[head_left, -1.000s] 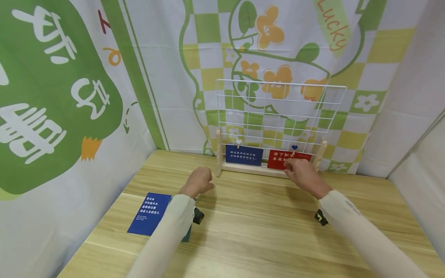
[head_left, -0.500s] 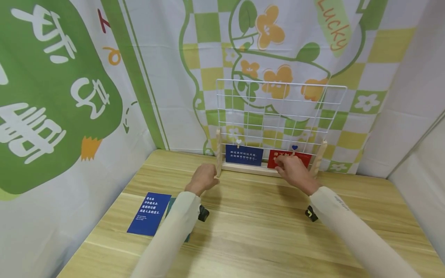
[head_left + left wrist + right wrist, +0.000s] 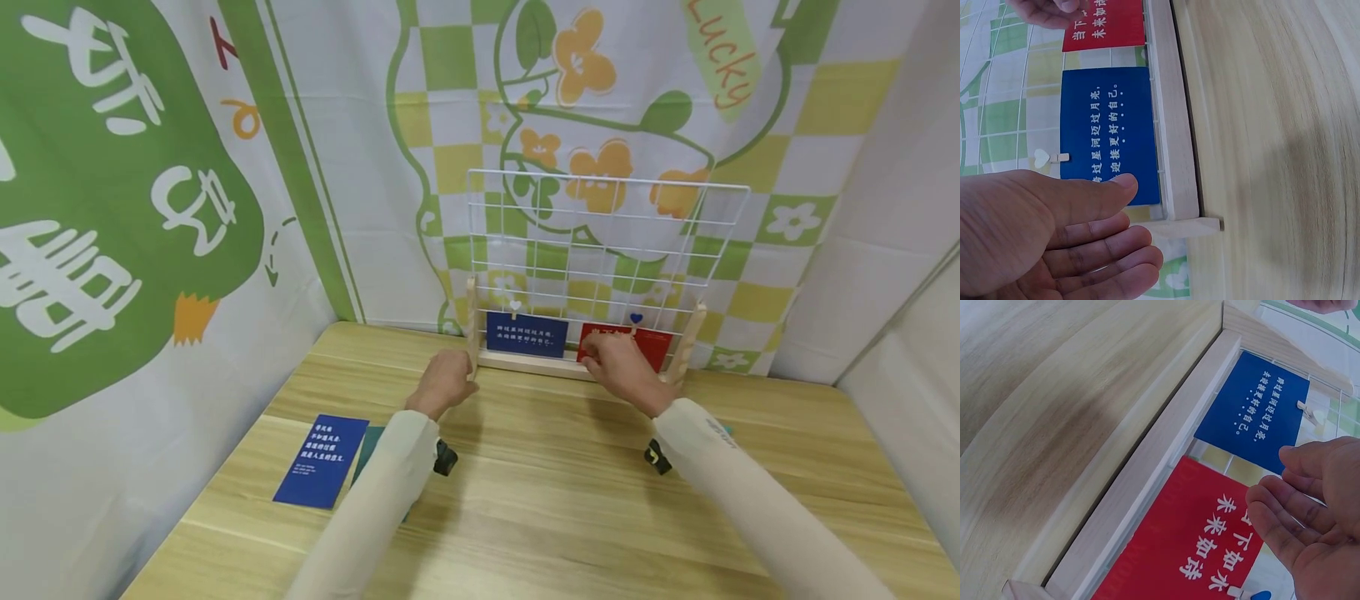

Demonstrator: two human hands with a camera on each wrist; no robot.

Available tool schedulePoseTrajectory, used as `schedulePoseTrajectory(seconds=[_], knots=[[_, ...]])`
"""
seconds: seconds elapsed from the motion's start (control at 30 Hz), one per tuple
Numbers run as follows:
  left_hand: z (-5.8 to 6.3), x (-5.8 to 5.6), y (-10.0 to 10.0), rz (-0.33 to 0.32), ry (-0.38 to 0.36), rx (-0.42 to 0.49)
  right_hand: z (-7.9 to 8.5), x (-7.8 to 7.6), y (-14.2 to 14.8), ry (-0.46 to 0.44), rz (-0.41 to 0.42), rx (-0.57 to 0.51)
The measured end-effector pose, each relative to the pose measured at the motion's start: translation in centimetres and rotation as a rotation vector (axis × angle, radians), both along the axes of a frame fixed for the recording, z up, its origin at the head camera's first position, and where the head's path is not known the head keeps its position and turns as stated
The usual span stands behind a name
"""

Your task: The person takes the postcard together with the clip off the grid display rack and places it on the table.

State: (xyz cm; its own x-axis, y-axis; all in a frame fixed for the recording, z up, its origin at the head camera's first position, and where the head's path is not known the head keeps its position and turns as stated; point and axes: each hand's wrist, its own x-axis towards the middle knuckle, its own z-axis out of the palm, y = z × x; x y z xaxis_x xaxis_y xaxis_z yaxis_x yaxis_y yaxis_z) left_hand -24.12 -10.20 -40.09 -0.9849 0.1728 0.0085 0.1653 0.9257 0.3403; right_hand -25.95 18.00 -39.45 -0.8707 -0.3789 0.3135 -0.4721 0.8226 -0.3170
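Note:
A white wire grid stands in a wooden base (image 3: 536, 366) at the table's back. On its lower part hang a blue card (image 3: 527, 335), under a clip with a white heart (image 3: 515, 307), and a red card (image 3: 657, 351), under a clip with a blue heart (image 3: 636, 319). My right hand (image 3: 624, 372) is in front of the red card, covering part of its lettering, its fingers loosely bent around nothing. My left hand (image 3: 442, 383) is beside the stand's left post (image 3: 472, 325). In the left wrist view the left hand (image 3: 1079, 231) holds nothing, fingers relaxed.
At the left of the wooden table (image 3: 540, 500) lies another blue card (image 3: 321, 461). A teal card (image 3: 367, 452) beside it is partly hidden by my left sleeve. Something teal (image 3: 728, 430) peeks out behind the right sleeve. A printed curtain (image 3: 435, 58) hangs behind the grid.
My right hand has slid left across the red card, uncovering its right part. The left hand has moved right and slightly forward, up to the left post. The hanging cards look unmoved.

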Motion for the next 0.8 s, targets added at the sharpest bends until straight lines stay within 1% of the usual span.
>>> schedulePoseTrajectory(seconds=[0.13,0.33,0.5,0.63,0.8], knots=[[0.0,-0.2,0.4,-0.001,0.010,-0.021,-0.1,-0.2,-0.6,0.016,0.007,0.000],[0.3,-0.4,0.8,0.003,0.000,0.001,0.1,-0.2,-1.2,0.045,0.026,-0.006],[0.5,-0.9,0.8,-0.009,0.028,0.004,0.1,-0.3,-1.4,0.065,0.025,-0.001],[0.6,-1.2,0.8,-0.015,0.046,-0.005,0.0,-0.5,-1.7,0.043,0.024,-0.009],[0.6,-1.5,1.0,0.000,0.076,-0.025,0.0,-0.7,-2.2,0.014,0.024,-0.033]])
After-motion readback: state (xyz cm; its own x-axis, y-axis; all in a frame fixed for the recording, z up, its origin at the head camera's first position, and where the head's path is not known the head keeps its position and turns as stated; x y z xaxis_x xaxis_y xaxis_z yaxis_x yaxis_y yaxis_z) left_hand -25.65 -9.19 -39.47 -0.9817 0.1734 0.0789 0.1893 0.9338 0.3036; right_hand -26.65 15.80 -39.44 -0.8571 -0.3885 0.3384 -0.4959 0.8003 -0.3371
